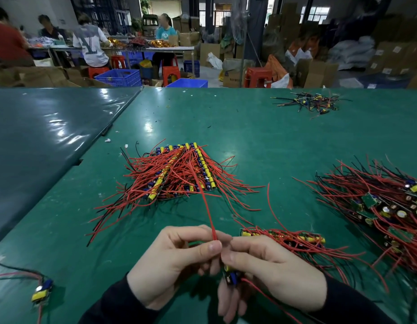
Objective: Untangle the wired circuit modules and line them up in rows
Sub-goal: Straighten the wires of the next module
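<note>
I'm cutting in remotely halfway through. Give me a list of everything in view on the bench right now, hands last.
Table: one, green mat.
Arranged modules: one stack in rows, red and black wires, centre.
Short row: one, by the right hand.
Tangled heap: one, right edge.
Small pile: one, far right.
Loose module: one, yellow and blue, near left.
Red wire: one, pinched.
Held module: one, blue.
Left hand: pinches wire.
Right hand: holds module.
</note>
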The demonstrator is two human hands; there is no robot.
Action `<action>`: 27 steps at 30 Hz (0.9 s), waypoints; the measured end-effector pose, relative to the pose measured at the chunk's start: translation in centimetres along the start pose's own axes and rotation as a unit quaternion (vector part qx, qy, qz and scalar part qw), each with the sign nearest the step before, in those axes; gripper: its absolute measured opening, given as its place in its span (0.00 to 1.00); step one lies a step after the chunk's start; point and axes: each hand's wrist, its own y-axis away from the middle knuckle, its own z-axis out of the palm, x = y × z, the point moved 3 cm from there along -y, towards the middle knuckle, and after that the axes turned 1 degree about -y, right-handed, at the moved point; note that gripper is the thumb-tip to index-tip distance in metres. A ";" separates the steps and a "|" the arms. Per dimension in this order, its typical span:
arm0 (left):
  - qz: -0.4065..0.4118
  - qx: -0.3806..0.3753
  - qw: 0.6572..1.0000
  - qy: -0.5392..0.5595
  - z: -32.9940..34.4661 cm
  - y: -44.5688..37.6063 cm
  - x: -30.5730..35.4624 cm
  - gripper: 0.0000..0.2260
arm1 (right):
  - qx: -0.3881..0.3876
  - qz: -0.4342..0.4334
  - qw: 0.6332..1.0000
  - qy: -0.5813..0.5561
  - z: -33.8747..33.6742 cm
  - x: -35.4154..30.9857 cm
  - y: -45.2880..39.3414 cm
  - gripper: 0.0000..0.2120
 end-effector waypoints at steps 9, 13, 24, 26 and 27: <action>0.003 -0.066 0.988 0.136 0.9 0.4 0.0 0.13 | -0.058 0.005 0.995 -0.081 0.4 0.1 0.3 0.10; 0.027 0.034 0.993 0.106 0.5 0.1 -0.3 0.19 | -0.070 -0.018 0.993 -0.097 0.5 0.2 0.2 0.09; 0.073 -0.024 0.990 0.117 1.0 0.1 -0.6 0.14 | -0.091 0.032 0.988 -0.122 0.5 0.2 0.5 0.12; 0.096 0.030 0.991 0.085 0.6 -0.1 -0.6 0.15 | -0.067 0.014 0.992 -0.104 0.3 0.1 0.3 0.12; 0.110 0.052 0.991 0.059 0.4 -0.1 -0.5 0.15 | -0.051 0.005 0.995 -0.087 0.3 0.1 0.2 0.11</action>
